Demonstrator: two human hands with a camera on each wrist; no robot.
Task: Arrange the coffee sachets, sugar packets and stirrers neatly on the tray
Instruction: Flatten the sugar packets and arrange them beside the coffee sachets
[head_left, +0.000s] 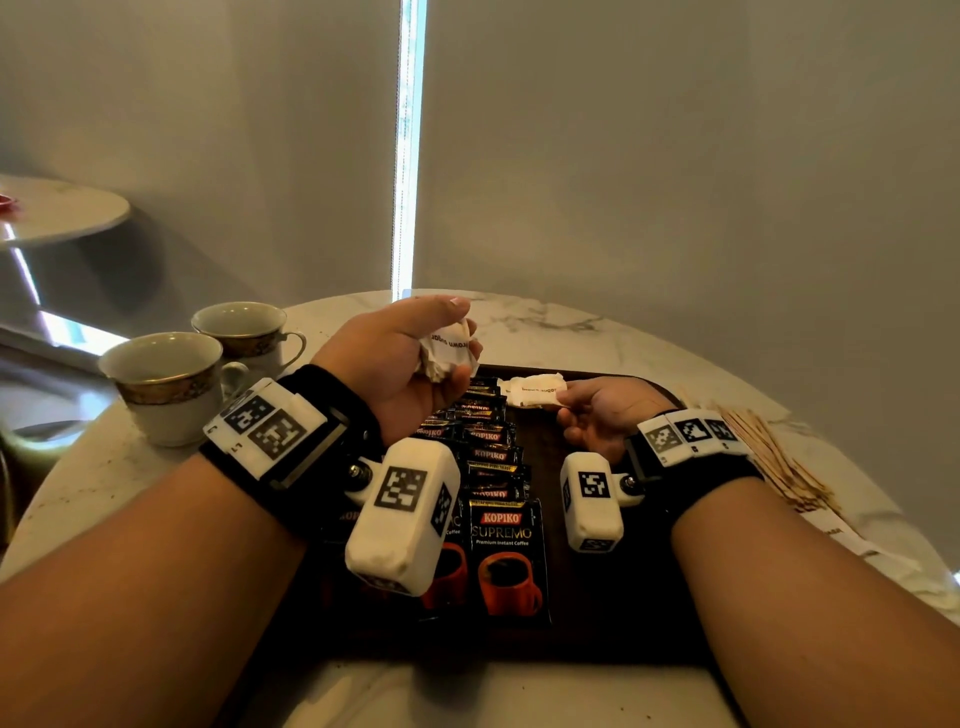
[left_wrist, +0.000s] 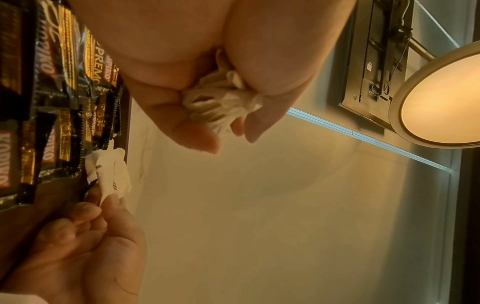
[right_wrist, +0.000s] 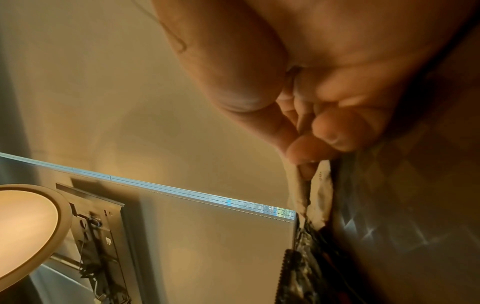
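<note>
Hotel-room or lounge setting, round marble table, gilt-rimmed teacups, drawn roller blinds, ceiling lamp

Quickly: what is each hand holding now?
Left hand: grips a bunch of sugar packets.
Right hand: pinches a single sugar packet.

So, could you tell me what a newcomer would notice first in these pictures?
Probably the rows of black coffee sachets overlapping down the left half of the dark tray. Above them, the left hand grips a bunch of white sugar packets, while the right hand pinches a single sugar packet at the tray's far end.
</note>
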